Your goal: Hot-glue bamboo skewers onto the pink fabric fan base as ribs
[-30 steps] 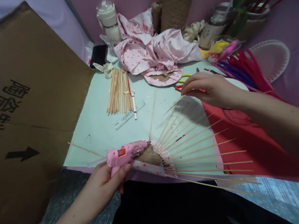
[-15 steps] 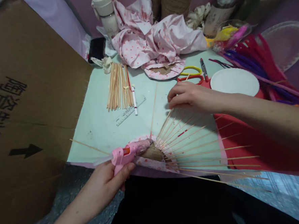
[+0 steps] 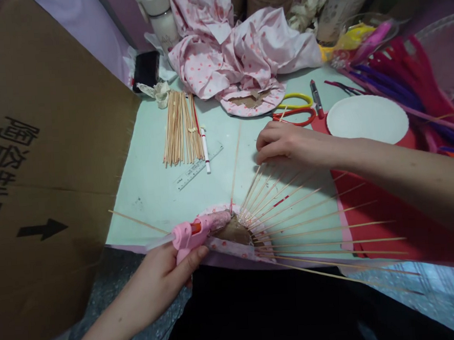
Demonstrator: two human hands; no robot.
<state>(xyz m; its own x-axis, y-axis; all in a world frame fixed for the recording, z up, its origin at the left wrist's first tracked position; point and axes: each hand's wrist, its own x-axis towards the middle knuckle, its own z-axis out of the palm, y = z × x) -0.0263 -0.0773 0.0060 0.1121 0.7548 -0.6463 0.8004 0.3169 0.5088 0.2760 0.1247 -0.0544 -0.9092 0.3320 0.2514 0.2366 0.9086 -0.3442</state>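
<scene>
My left hand [image 3: 181, 267] is wrapped round a pink glue gun [image 3: 194, 233]. Its nozzle end lies over a half-round piece of cardboard edged with dotted cloth [image 3: 229, 246], at the table's near edge. Thin wooden sticks [image 3: 319, 230] fan out from this piece to the right, one stands apart toward the back, and another points left. My right hand [image 3: 277, 142] is closed on a wooden stick [image 3: 255, 177] whose near end reaches the cloth rim by the nozzle. The fingertips of my right hand are partly hidden from above.
A large cardboard box [image 3: 53, 165] stands along the left. Behind the work lie a bundle of sticks [image 3: 180, 129], a white pen [image 3: 205, 151], a clear ruler [image 3: 199, 166], crumpled dotted cloth [image 3: 250, 50], scissors [image 3: 296, 115] and a white paper plate [image 3: 368, 120]. Red sheet material [image 3: 398, 211] covers the right.
The view has shifted slightly, so things on the right sit further right. Both hands keep nearly the same places and holds, with the nozzle still at the cloth rim.
</scene>
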